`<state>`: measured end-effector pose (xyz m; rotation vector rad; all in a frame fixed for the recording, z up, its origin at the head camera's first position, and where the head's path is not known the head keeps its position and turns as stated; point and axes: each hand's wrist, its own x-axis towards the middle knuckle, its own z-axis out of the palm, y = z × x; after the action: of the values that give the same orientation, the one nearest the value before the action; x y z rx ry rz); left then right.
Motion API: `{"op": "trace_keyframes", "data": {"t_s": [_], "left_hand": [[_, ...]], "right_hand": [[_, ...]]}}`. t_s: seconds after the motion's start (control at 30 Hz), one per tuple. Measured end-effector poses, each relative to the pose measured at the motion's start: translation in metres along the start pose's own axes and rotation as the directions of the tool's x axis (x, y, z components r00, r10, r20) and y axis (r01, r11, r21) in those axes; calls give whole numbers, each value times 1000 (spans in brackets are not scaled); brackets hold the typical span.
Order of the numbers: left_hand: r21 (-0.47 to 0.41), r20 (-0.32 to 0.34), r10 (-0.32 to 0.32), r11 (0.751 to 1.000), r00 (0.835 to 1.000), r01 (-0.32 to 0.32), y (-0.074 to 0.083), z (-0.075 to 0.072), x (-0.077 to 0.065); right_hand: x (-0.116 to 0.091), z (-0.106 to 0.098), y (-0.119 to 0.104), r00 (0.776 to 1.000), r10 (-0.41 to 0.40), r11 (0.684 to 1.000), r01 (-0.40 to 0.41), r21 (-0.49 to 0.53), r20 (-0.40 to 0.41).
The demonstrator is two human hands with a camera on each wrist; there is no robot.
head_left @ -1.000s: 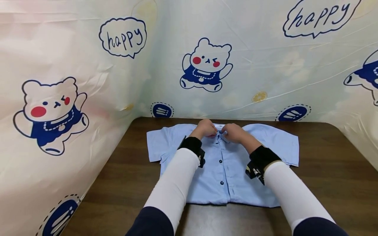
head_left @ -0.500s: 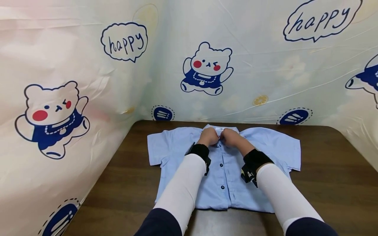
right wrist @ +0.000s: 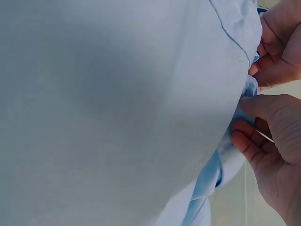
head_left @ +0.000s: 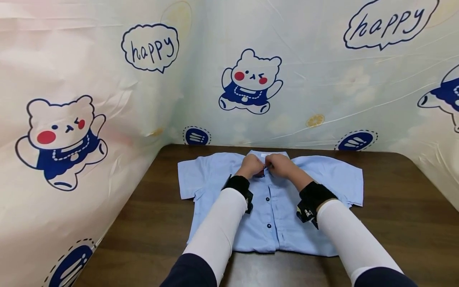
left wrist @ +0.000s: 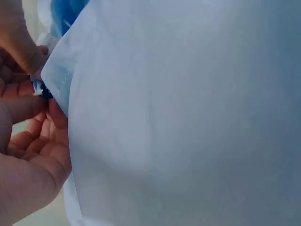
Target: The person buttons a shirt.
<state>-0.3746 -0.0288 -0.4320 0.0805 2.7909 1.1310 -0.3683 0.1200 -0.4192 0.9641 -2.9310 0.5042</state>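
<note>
A light blue short-sleeved shirt (head_left: 215, 179) lies front up, its collar (head_left: 274, 154) toward the far side. My left hand (head_left: 252, 165) and right hand (head_left: 280, 165) meet just below the collar, at the top of the front opening. In the left wrist view the left thumb and finger pinch the shirt edge at a dark button (left wrist: 45, 90). The right thumb and fingers grip a fold of the cloth close by, best seen in the right wrist view. Farther down the placket, a second dark button (head_left: 267, 199) and a third button (head_left: 269, 226) show.
The shirt is spread on a dark brown wooden table (head_left: 394, 223). Behind and to the left hangs a pale printed curtain (head_left: 201, 71) with bears and lettering. Black straps with small cameras sit on both wrists over white sleeves.
Both hands have shifted slightly toward the person and drawn together, baring more of the collar. The button seen between them a second ago is hidden in the head view now.
</note>
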Motion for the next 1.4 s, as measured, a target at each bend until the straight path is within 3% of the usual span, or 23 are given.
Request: {"op": "trace_keyframes", "data": {"t_s": [0.03, 0.1, 0.23, 0.43, 0.53, 0.67, 0.73, 0.87, 0.93, 1.23, 1.4], "left_hand": [[-103, 23, -31, 994, 999, 33, -1, 0, 0], [-295, 65, -84, 950, 994, 100, -3, 0, 0], [-498, 124, -98, 855, 987, 147, -6, 0, 0], [-578, 223, -103, 787, 970, 216, -10, -3, 0], [-584, 264, -109, 773, 958, 249, -11, -8, -2], [-551, 280, -85, 801, 956, 233, -10, -13, -6], [-515, 263, -65, 834, 963, 197, -10, -13, -7], [-376, 206, -20, 922, 978, 98, -10, -11, -8], [-318, 187, -4, 946, 982, 64, -10, -9, -7], [-243, 175, 48, 970, 983, -4, -10, -7, -7], [-181, 206, 28, 983, 978, 10, -7, -5, -3]], "right_hand": [[0, 0, 0, 1000, -4, 1000, 4, 4, -3], [-1, 0, 0, 1000, -10, 1000, 10, 6, -13], [-1, 2, 0, 998, -22, 1000, 22, -8, -60], [0, 4, -1, 993, -63, 998, 61, -22, -102], [1, 3, -4, 994, -61, 998, 59, -30, -91], [1, 2, -7, 998, -14, 999, 13, -30, -58], [1, 1, -7, 999, 17, 999, -18, -31, -41], [1, 0, -8, 998, 57, 998, -57, -19, -8], [1, 0, -7, 998, 64, 998, -64, -11, 0], [2, 1, -8, 998, 62, 998, -62, 6, 14], [1, 1, -8, 999, 49, 999, -49, -21, 13]]}}
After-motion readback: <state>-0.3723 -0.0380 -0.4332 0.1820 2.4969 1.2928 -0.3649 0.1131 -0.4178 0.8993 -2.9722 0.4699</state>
